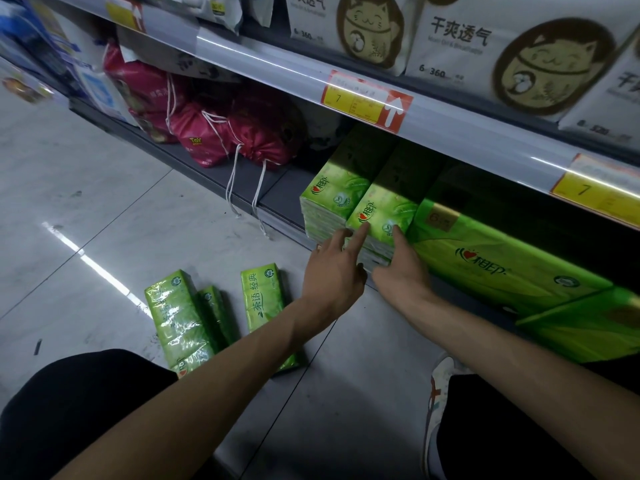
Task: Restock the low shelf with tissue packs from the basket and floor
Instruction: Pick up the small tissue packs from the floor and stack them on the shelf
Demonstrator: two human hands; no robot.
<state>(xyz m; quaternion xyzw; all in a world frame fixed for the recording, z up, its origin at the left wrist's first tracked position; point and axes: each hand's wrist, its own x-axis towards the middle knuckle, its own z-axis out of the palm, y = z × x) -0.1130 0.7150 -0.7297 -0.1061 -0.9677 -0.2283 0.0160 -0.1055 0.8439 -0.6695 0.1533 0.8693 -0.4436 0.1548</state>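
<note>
Two stacks of green tissue packs stand side by side on the low shelf (277,199). My left hand (337,268) and my right hand (403,268) press with straight fingers against the front of the right stack (381,211), one at each side. The left stack (327,202) touches it. On the floor lie three more green packs: a large one (178,318), a narrow one (218,313) beside it, and another (265,299) to their right. No basket is in view.
Big green tissue bundles (502,265) fill the low shelf to the right. Red drawstring bags (214,133) sit on it to the left, their cords hanging over the edge. The upper shelf rail (363,98) with price tags overhangs. My shoe (440,393) is at right.
</note>
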